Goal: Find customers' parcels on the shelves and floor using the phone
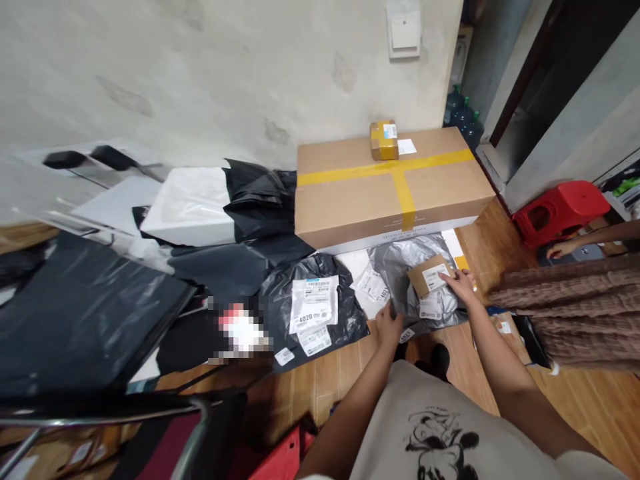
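- Right hand point(461, 283) was partly open at the right edge of a small cardboard box point(419, 283), thumb over its label point(433, 276); could not tell how firmly it gripped.
- Left hand point(389, 325) was loosely curled at the near-left edge of a gray plastic bag point(397, 259); could not tell whether it pinched the film.
- Small cardboard box lay tilted on top of the gray plastic bag, between the hands but much closer to the right.
- Black plastic bag point(277, 283) lay left of the left hand, its contents hidden.
- Large carton point(345, 203) behind was closed with yellow tape; a small taped box point(384, 152) sat on it.
- White label point(314, 300) on the black plastic bag read "4020"; a sticker point(407, 335) beside the left hand appeared to read "4023". Print on the large carton was too blurred to read surely.
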`<action>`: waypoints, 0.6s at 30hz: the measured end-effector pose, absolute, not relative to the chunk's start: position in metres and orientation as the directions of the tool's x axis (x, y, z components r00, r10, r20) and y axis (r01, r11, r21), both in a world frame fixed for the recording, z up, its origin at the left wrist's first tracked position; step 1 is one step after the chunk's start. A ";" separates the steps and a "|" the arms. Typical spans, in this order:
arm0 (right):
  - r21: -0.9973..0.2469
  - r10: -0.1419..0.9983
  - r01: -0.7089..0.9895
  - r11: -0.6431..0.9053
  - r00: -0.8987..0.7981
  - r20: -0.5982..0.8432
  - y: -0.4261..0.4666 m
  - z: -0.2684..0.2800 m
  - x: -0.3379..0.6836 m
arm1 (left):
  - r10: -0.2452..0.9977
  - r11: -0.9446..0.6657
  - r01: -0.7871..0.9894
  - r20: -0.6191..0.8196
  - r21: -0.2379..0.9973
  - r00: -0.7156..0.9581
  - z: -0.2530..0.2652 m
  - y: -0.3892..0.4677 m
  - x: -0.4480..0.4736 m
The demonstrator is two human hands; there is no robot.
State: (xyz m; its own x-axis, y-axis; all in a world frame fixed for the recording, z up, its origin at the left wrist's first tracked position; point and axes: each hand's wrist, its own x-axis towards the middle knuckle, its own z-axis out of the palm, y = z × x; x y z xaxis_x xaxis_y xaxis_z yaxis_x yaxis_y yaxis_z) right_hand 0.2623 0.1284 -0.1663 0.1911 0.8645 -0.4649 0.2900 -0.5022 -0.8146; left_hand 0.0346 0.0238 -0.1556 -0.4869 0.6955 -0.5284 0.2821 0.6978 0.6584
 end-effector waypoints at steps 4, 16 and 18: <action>-0.785 0.811 0.209 -0.584 0.100 -0.577 0.136 -0.164 0.263 | 0.617 0.776 0.291 -0.576 0.560 -0.536 -0.164 0.035 0.050; -0.852 0.780 -0.224 -0.473 0.343 -0.523 0.085 -0.103 0.352 | 0.452 0.786 0.015 -0.558 0.618 -0.696 -0.161 0.075 0.004; -0.883 0.741 -0.271 -0.382 0.481 -0.468 0.077 -0.089 0.380 | 0.476 0.740 -0.050 -0.575 0.671 -0.666 -0.162 0.081 0.001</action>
State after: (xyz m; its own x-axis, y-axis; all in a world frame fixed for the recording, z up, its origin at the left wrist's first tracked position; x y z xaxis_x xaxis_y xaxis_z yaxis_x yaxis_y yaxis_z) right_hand 0.3799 0.0771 -0.0893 0.4808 0.7414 -0.4681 -0.2711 -0.3820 -0.8835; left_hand 0.0006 0.0809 -0.1622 -0.6658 0.4760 -0.5746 -0.0498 0.7400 0.6708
